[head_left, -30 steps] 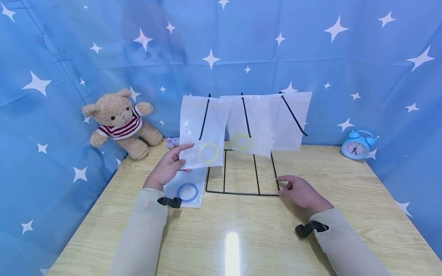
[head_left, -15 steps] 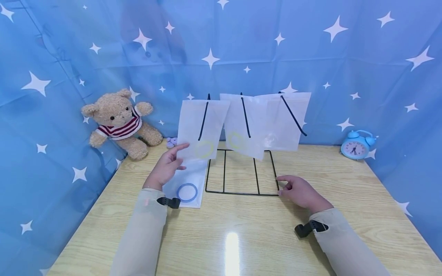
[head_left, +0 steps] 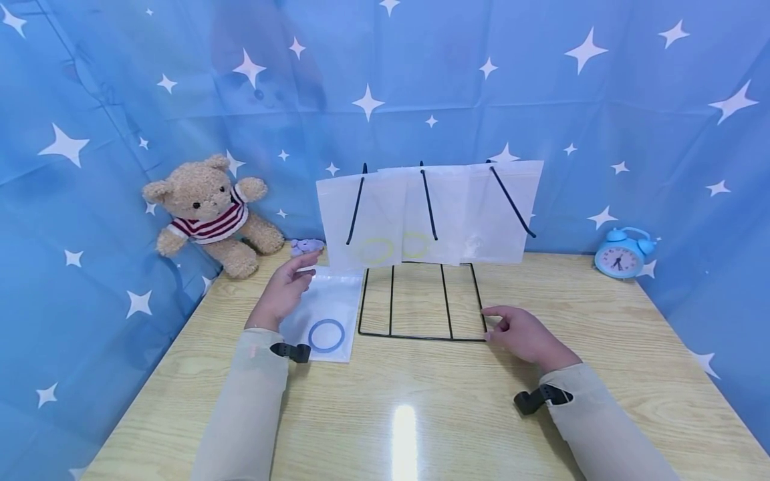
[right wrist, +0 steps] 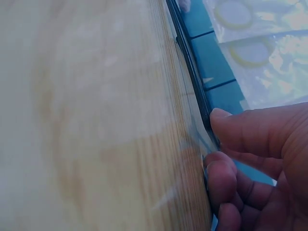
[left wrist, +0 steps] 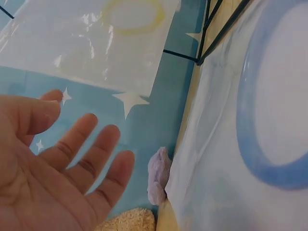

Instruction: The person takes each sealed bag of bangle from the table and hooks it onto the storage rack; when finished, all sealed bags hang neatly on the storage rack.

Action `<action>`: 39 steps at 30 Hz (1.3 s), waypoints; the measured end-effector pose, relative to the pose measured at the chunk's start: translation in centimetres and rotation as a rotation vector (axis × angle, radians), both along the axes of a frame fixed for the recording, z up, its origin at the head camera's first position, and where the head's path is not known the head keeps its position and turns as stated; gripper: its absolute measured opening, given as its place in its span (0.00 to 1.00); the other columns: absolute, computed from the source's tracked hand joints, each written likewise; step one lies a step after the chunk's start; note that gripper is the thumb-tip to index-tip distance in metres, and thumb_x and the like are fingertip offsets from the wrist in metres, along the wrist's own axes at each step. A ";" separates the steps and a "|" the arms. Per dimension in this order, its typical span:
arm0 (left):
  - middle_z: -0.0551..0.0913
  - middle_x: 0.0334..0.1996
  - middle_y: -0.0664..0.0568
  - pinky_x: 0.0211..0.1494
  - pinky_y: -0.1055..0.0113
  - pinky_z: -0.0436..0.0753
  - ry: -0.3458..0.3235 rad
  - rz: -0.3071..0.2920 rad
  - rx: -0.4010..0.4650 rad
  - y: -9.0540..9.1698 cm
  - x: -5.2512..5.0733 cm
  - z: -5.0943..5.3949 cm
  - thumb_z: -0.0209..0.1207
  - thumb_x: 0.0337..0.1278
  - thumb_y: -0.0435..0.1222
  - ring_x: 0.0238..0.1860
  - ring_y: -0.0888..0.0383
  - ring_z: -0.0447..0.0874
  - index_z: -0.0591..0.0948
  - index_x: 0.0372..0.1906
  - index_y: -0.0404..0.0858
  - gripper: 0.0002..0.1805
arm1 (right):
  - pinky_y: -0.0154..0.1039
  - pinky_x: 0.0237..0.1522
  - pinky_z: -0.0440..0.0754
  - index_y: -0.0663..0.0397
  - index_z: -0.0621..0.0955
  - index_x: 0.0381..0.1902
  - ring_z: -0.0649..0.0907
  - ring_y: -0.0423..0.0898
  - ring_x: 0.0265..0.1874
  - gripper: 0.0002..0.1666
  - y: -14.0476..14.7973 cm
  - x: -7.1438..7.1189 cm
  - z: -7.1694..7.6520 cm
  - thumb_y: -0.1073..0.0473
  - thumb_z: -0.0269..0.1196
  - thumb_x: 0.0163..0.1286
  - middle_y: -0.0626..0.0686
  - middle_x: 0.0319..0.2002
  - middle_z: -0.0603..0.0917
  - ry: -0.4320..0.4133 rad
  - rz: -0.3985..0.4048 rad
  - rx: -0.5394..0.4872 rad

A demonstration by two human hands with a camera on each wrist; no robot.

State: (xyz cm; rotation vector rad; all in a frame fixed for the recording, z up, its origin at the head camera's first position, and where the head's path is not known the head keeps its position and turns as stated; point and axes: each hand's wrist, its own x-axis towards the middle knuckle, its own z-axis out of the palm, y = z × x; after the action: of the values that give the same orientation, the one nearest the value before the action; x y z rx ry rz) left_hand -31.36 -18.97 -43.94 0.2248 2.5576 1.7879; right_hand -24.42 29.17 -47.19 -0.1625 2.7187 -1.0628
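A black wire rack (head_left: 421,339) stands on the table with three hooks, from which clear plastic bags hang. The left bag (head_left: 337,210) and the middle bag (head_left: 448,214) each hold a yellow ring, and their edges overlap. No contents can be made out in the right bag (head_left: 502,230). My left hand (head_left: 281,294) is just left of the hanging left bag, fingers spread and holding nothing; the left wrist view shows it apart from the bag. With thumb and fingers, my right hand (head_left: 523,337) pinches the rack's front right corner.
Another plastic bag (head_left: 301,314) with a blue ring (head_left: 327,322) lies on the table by my left hand. Behind are a small purple toy (head_left: 305,246) and a teddy bear (head_left: 207,217). A blue alarm clock (head_left: 621,256) stands back right; a starry curtain encloses the table.
My left hand has let go of the left bag and drawn back slightly left. The bags swung and now hang nearly level. My right hand has stayed on the rack.
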 end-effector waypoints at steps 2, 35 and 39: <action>0.69 0.76 0.43 0.76 0.43 0.72 -0.035 0.021 -0.010 -0.3 0.1 0.0 0.47 0.82 0.30 0.74 0.40 0.70 0.69 0.80 0.46 0.28 | 0.43 0.32 0.73 0.59 0.74 0.75 0.77 0.49 0.31 0.34 0.0 0.0 0.0 0.58 0.67 0.75 0.53 0.35 0.82 -0.001 0.003 -0.002; 0.78 0.61 0.40 0.46 0.59 0.79 -0.463 0.070 -0.403 -4.4 0.9 0.2 0.51 0.82 0.48 0.48 0.48 0.80 0.65 0.81 0.39 0.32 | 0.42 0.30 0.73 0.61 0.75 0.74 0.77 0.49 0.30 0.33 0.1 -0.3 -0.3 0.59 0.68 0.74 0.53 0.34 0.83 0.015 0.006 0.004; 0.78 0.60 0.40 0.44 0.60 0.79 -0.476 0.080 -0.432 -4.3 0.8 -0.1 0.51 0.81 0.47 0.46 0.48 0.81 0.65 0.80 0.39 0.32 | 0.43 0.30 0.73 0.60 0.75 0.74 0.77 0.49 0.30 0.33 0.1 -0.2 -0.2 0.59 0.68 0.74 0.53 0.35 0.83 0.010 -0.002 0.002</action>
State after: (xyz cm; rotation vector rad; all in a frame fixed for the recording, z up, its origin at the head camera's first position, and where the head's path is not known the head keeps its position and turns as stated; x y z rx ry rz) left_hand -30.60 -23.24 -44.05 -0.2790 2.5225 1.0826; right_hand -24.67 29.25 -47.43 -0.1657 2.7288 -1.0631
